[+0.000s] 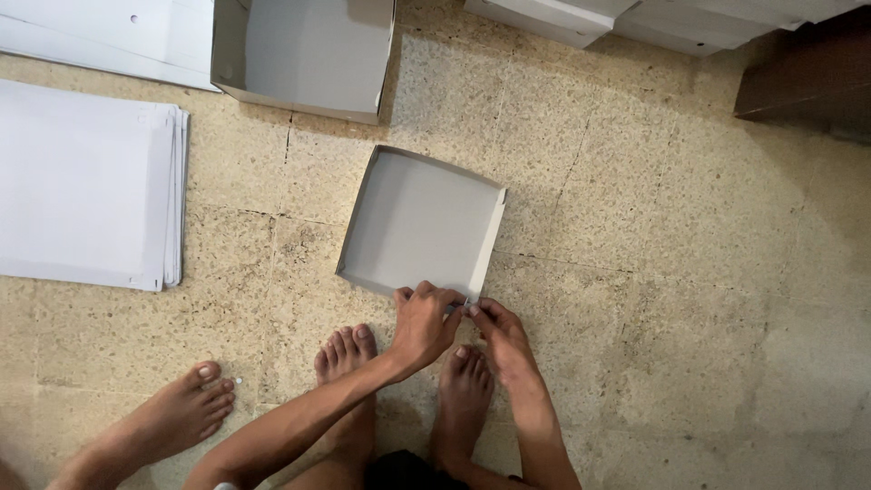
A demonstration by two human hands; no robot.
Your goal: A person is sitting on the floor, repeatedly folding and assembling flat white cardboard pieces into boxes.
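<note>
A shallow grey cardboard box tray (417, 218) lies open on the speckled tile floor in front of my feet. My left hand (424, 319) grips the tray's near wall close to its right corner. My right hand (497, 334) pinches that same corner from the right, fingertips touching the left hand's. Both hands are closed on the cardboard edge. The corner itself is hidden under my fingers.
A stack of flat white cardboard sheets (86, 186) lies at the left. A larger open box (304, 54) stands behind the tray, with more boxes (626, 18) at the top right. Another person's foot (181, 413) rests at the lower left. A dark wooden piece (803, 77) sits at the right.
</note>
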